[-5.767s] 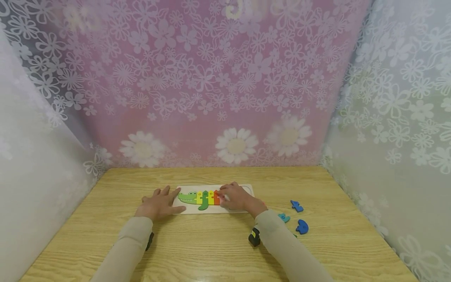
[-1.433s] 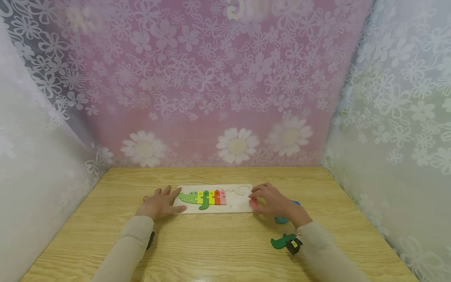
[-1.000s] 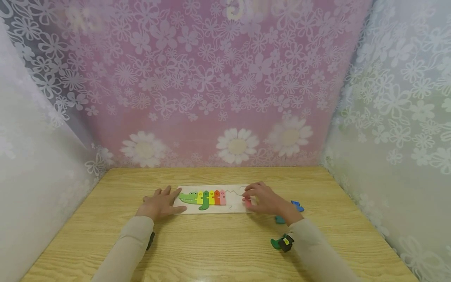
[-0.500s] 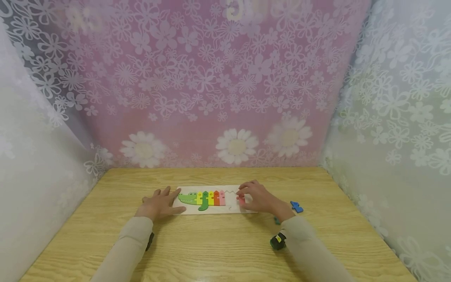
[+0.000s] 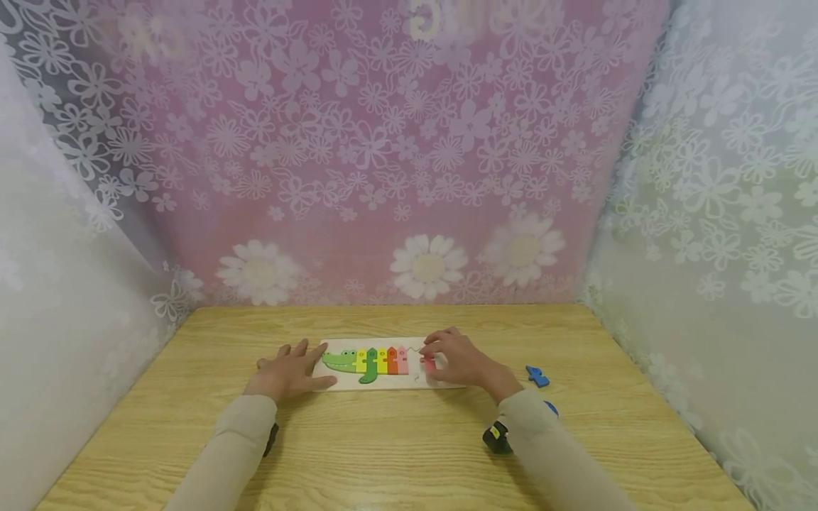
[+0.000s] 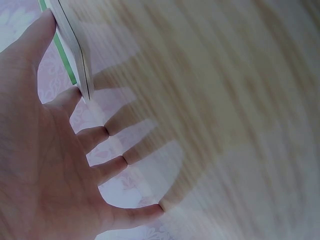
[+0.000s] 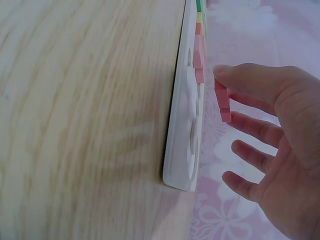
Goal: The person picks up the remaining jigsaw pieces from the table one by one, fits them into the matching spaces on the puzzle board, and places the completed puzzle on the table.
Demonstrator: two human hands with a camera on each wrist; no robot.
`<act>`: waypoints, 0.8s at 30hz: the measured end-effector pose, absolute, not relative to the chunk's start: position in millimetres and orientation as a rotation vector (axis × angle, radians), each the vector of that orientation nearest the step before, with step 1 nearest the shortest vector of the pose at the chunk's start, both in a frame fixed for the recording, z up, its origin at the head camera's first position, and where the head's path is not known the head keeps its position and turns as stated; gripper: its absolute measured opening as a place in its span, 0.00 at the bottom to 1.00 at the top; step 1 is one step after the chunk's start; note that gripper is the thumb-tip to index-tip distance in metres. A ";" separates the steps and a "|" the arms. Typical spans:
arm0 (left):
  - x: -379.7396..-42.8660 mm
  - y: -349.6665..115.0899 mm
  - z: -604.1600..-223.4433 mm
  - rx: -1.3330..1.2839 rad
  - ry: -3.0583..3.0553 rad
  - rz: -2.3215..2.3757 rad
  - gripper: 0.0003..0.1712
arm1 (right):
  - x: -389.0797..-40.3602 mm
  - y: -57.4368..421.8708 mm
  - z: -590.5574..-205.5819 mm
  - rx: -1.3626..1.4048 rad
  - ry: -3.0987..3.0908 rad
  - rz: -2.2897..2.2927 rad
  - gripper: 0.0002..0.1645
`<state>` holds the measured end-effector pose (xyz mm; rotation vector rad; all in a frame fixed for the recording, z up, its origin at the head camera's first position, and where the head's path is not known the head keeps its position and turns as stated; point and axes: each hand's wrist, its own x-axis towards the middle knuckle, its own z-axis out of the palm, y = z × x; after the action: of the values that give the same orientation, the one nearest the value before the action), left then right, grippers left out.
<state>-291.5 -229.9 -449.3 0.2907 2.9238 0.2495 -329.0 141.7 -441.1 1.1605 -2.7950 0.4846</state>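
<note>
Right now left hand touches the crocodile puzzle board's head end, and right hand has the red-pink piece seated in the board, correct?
Not seated: in the right wrist view, the right hand pinches the red-pink piece clear of the crocodile puzzle board. The left hand does touch the board's head end.

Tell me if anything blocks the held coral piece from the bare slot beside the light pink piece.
Nothing visible does: the right hand pinches the coral piece over the board, with open space toward the light pink piece.
</note>
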 end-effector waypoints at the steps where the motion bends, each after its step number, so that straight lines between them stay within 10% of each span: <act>1: -291.4 -229.9 -449.5 0.291 2.924 0.250 0.55 | -328.8 140.3 -441.3 1.159 -2.801 0.486 0.21; 24: -294.4 -230.9 -454.2 0.293 2.931 0.260 0.55 | -340.0 116.2 -456.1 1.132 -2.835 0.427 0.21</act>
<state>-294.4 -230.9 -454.2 0.2935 2.9313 0.2604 -340.0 116.2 -456.1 1.1319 -2.8347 0.4266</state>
